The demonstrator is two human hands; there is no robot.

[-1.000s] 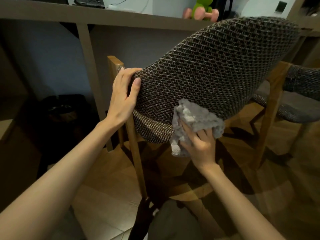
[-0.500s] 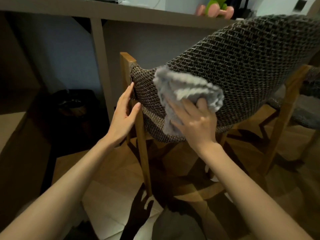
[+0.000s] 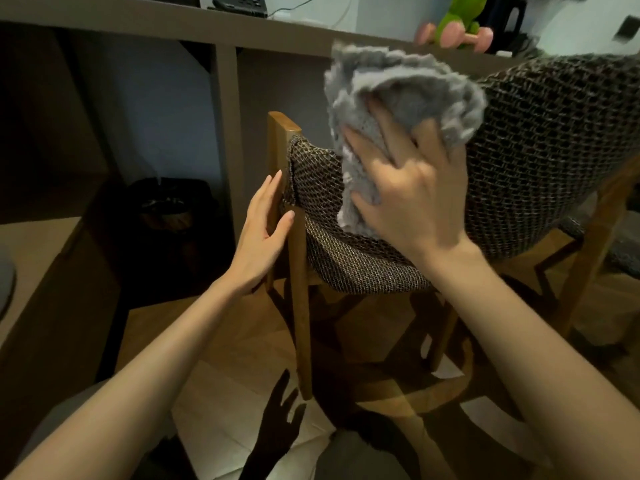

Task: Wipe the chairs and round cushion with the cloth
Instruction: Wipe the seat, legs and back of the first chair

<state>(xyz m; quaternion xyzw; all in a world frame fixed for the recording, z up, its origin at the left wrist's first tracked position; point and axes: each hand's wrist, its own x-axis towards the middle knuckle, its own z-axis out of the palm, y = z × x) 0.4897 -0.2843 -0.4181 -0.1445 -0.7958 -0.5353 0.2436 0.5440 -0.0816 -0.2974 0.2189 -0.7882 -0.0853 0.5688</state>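
Right hand (image 3: 412,199) grips the bunched grey cloth (image 3: 398,84), fingers dug into its folds, pressing it on the woven chair back (image 3: 554,150) behind it; left hand (image 3: 263,233), fingers straight, rests flat against the wooden post (image 3: 298,289) just right of it.

The cloth (image 3: 408,84) is plain grey. The chair (image 3: 554,150) has a dark brown and beige woven lattice on warm brown wood

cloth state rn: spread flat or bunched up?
Bunched. The grey cloth is wadded in thick folds, gripped by the right hand and pressed against the woven chair back.
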